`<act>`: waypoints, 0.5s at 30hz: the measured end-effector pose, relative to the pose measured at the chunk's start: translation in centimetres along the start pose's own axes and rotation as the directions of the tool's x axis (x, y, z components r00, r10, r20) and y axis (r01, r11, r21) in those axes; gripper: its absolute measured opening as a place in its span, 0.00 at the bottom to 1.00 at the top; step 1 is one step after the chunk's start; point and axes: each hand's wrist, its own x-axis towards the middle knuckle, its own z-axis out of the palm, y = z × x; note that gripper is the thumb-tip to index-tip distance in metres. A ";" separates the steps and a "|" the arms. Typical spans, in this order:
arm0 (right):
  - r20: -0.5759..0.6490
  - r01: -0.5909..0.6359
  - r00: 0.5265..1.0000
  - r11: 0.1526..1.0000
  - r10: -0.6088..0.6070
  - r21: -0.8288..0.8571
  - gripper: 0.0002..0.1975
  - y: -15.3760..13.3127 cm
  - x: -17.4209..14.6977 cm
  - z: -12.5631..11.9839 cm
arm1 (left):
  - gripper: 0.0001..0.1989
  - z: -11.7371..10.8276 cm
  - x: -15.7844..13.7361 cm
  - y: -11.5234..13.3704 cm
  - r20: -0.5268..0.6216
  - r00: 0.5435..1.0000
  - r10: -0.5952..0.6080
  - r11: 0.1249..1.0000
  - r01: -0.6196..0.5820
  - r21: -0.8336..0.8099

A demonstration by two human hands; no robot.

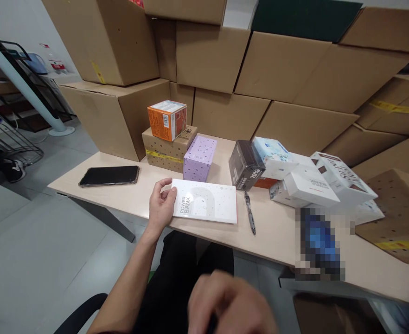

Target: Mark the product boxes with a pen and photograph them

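Note:
A flat white power bank box (206, 204) lies near the front edge of the table, its printed face up. My left hand (162, 204) is closed on the left end of this box, thumb on top. Blurred and close to the camera, my right hand (228, 304) is raised over my lap, fingers curled. A dark bit shows under its fingers, too smeared to name. A grey pen (249, 213) rests to the right of the box. Behind the box stands a lilac box (200, 157).
Left on the table (93, 197) lies a black phone (110, 176). An orange box (168, 120) tops a brown carton (166, 150). To the right are a dark box (246, 164) and several white boxes (312, 185). Stacked large cartons (218, 111) wall the back. A pixelated patch hides something at right.

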 end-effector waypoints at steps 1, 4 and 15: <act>-0.122 -0.037 0.992 0.994 0.024 -0.106 0.11 0.3 0.4 -0.8 | 0.18 0.0 0.0 0.0 0.001 1.000 -0.005 1.000 0.005 0.005; -0.594 -0.417 0.803 0.754 0.043 -0.508 0.10 1.7 1.3 -4.5 | 0.18 0.0 0.0 -0.1 0.007 1.000 -0.019 1.000 0.019 0.016; -0.642 -0.717 0.565 -0.077 0.519 -0.693 0.18 6.1 3.4 -12.2 | 0.20 -0.1 0.7 -0.2 0.064 0.997 -0.050 0.998 0.053 -0.036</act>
